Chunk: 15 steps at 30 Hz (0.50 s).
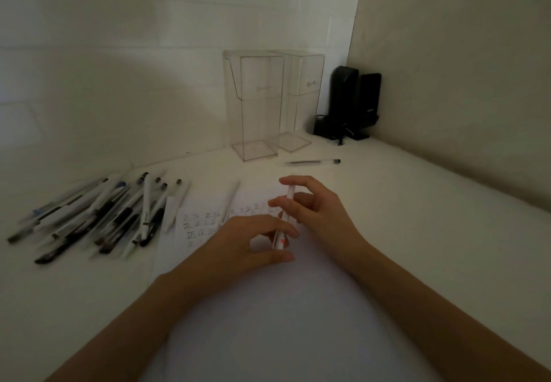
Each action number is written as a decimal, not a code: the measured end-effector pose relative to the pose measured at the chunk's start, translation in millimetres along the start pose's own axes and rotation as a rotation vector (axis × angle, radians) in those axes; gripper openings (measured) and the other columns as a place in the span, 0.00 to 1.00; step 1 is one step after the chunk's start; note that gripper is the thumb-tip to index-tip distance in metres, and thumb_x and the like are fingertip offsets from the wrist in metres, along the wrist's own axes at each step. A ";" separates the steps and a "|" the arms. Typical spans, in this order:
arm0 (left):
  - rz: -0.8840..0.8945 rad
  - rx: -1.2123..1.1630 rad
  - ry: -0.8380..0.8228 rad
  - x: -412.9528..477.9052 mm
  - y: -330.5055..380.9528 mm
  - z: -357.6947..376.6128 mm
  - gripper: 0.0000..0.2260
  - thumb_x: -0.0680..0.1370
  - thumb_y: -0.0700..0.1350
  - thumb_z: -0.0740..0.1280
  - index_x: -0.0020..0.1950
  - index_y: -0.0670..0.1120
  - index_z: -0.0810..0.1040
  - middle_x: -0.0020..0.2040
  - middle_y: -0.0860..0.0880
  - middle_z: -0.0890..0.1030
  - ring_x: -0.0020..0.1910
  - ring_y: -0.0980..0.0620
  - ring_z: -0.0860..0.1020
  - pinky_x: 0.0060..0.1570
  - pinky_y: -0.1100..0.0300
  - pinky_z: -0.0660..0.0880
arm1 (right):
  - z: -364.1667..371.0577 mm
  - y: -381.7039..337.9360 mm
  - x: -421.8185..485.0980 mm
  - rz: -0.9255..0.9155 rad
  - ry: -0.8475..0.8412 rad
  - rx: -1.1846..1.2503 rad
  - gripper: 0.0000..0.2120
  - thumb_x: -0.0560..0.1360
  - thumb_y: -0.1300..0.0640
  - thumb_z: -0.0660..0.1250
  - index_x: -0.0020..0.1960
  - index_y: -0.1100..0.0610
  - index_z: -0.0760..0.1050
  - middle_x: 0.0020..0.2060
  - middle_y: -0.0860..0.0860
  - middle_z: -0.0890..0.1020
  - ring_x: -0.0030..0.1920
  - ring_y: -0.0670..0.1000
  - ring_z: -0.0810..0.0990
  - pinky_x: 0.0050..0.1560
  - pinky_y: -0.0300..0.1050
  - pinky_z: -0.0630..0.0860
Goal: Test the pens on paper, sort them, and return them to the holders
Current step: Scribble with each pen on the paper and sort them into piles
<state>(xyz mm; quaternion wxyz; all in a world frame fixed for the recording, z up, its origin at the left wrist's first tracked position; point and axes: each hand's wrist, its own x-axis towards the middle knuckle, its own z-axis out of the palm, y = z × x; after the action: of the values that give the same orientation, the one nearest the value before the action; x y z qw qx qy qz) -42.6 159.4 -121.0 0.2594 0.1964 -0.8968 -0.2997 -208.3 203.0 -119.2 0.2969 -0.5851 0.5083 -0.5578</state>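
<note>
Over the paper [202, 223], both hands hold one white pen [289, 194]. The left hand [238, 244] pinches its low end with bent fingers, and the right hand [322, 211] curls round its top. I think the step is to pull the cap off, so pull straight and keep the pen steady. Then write on a bare bit of paper. Left of the paper lies the pen pile [98, 214]. Behind the paper stand two clear holders [256, 119] with nothing in them.

Paper [179, 232], mid desk [387, 202] twd front edge: rows of handwritten 正 chars. Print on pens [98, 217] & black speaker [343, 98] unreadable, too blurred.
</note>
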 end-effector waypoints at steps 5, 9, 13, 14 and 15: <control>-0.075 0.121 0.140 -0.4 -5.6 -8.3 0.13 0.71 0.54 0.70 0.53 0.61 0.70 0.47 0.66 0.73 0.49 0.70 0.71 0.46 0.78 0.65 | -2.4 8.4 1.2 -0.001 0.015 -0.071 0.21 0.77 0.55 0.64 0.66 0.39 0.64 0.49 0.51 0.83 0.47 0.46 0.82 0.52 0.34 0.75; -0.284 0.323 0.563 -8.9 -31.1 -33.6 0.10 0.74 0.39 0.63 0.55 0.44 0.74 0.46 0.48 0.73 0.41 0.53 0.70 0.41 0.62 0.68 | -2.9 15.3 1.7 0.060 -0.017 -0.221 0.19 0.78 0.49 0.62 0.66 0.38 0.63 0.55 0.42 0.78 0.51 0.42 0.78 0.49 0.27 0.73; -0.650 0.479 0.634 -22.1 -44.3 -42.5 0.09 0.74 0.35 0.60 0.51 0.41 0.77 0.50 0.39 0.76 0.46 0.42 0.74 0.47 0.52 0.68 | -2.0 15.7 1.8 0.109 -0.042 -0.256 0.18 0.78 0.50 0.62 0.67 0.42 0.65 0.55 0.42 0.77 0.50 0.40 0.78 0.47 0.28 0.73; -0.712 0.537 0.604 -23.9 -45.4 -40.8 0.09 0.73 0.37 0.62 0.51 0.42 0.78 0.52 0.39 0.75 0.51 0.40 0.73 0.53 0.49 0.66 | -1.9 15.5 1.7 0.107 -0.042 -0.263 0.17 0.78 0.51 0.62 0.66 0.43 0.66 0.54 0.42 0.77 0.50 0.40 0.77 0.47 0.28 0.72; -0.756 0.582 0.588 -24.2 -44.1 -38.5 0.09 0.73 0.38 0.63 0.51 0.43 0.79 0.56 0.38 0.74 0.56 0.38 0.71 0.58 0.47 0.63 | -1.6 14.9 1.8 0.100 -0.042 -0.272 0.16 0.78 0.52 0.62 0.65 0.43 0.67 0.54 0.42 0.77 0.51 0.40 0.77 0.47 0.28 0.72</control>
<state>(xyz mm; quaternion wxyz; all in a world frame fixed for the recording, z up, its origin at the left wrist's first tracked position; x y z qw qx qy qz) 7.5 122.1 -131.2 0.3079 0.6433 -0.6996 -0.0443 -214.0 197.1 -131.9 0.2526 -0.6055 0.6014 -0.4560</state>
